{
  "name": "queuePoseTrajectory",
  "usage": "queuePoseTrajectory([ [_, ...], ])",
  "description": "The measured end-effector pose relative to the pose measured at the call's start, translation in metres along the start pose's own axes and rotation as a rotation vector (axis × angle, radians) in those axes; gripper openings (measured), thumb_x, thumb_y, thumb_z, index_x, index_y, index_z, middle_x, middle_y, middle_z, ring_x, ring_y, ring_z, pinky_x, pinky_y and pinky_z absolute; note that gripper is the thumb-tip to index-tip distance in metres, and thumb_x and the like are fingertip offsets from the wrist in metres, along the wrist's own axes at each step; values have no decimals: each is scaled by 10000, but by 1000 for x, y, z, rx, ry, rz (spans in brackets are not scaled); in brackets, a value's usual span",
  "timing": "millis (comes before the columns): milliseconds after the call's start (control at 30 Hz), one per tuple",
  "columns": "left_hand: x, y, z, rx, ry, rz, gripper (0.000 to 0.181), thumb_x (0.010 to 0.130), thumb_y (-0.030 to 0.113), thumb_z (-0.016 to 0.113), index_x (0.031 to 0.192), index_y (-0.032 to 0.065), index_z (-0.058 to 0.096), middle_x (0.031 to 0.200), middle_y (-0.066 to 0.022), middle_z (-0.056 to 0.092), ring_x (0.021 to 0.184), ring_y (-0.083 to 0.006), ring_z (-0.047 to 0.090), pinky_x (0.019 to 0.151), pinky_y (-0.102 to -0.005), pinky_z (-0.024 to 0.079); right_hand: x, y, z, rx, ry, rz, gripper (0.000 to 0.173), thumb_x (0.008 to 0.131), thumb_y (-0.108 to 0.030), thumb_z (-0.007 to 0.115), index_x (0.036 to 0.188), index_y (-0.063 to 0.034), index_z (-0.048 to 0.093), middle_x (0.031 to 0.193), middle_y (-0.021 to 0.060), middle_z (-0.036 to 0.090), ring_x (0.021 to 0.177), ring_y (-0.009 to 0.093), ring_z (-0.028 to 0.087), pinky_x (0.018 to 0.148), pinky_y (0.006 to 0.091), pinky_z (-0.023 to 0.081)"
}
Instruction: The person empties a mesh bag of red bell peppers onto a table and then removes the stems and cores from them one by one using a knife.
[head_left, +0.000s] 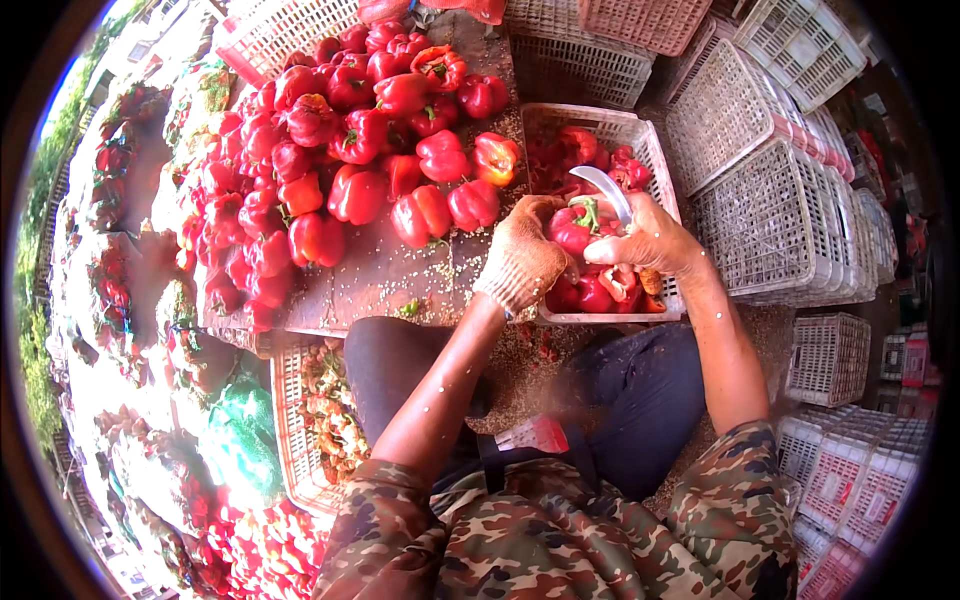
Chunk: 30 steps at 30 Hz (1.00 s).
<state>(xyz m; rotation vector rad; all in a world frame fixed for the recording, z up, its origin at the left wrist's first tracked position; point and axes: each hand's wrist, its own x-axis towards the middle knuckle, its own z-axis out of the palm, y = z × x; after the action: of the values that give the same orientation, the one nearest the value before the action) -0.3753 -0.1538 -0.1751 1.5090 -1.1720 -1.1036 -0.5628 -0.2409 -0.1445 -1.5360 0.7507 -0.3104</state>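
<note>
A knit work glove covers my left hand (529, 244), which grips a red bell pepper (570, 232) with a green stem. My bare right hand (656, 236) holds a curved knife (606, 187), its blade pointing up and to the left. The right thumb lies close to the pepper's side; whether it touches is hard to tell. Both hands are over a pale plastic crate (664, 169) that contains red pepper pieces (596, 294). To the left, many whole red bell peppers (360, 135) are heaped on a wooden table (360, 289).
Pale seeds are scattered on the table. By my left knee stands a crate (292, 420) of cores and stems (330, 420). Stacked plastic crates (757, 217) rise at the right and the back. Filled net sacks (244, 427) lie at the far left.
</note>
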Motion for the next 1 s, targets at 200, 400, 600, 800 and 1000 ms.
queuePoseTrajectory([
  [200,-28,-12,15,-55,-8,-120,761,574,22,795,1287,-9,533,1094,-156,688,1004,-241,667,868,-334,541,-34,-7,39,-220,153,-91,693,685,-139,841,1301,49,583,960,28,668,896,100,594,839,273,499],
  [400,-53,-8,14,-104,335,112,521,673,-20,714,1170,11,560,1031,-123,689,935,-187,651,847,-298,518,-40,-9,66,-120,101,-378,804,683,-62,807,1412,25,480,1194,88,649,1107,133,580,998,306,455],
  [600,-45,-23,2,-680,281,-43,271,861,-35,570,1126,-46,629,986,-115,701,841,-167,667,796,-293,547,-46,-3,78,90,163,-307,884,759,-182,844,1469,55,374,1289,193,600,884,125,634,796,279,514],
  [800,-38,-58,-22,-1024,171,-18,294,914,103,563,1147,-72,605,1023,-160,698,882,-248,712,792,-363,603,-73,18,106,143,362,-148,566,1018,-512,481,1117,23,641,896,71,662,505,72,564,423,200,412],
  [1000,-48,-19,-18,-698,160,-192,232,952,68,549,1132,-68,607,958,-145,706,782,-205,701,710,-331,598,-67,26,127,143,292,30,617,1029,-540,425,947,31,643,745,71,624,470,115,564,435,272,436],
])
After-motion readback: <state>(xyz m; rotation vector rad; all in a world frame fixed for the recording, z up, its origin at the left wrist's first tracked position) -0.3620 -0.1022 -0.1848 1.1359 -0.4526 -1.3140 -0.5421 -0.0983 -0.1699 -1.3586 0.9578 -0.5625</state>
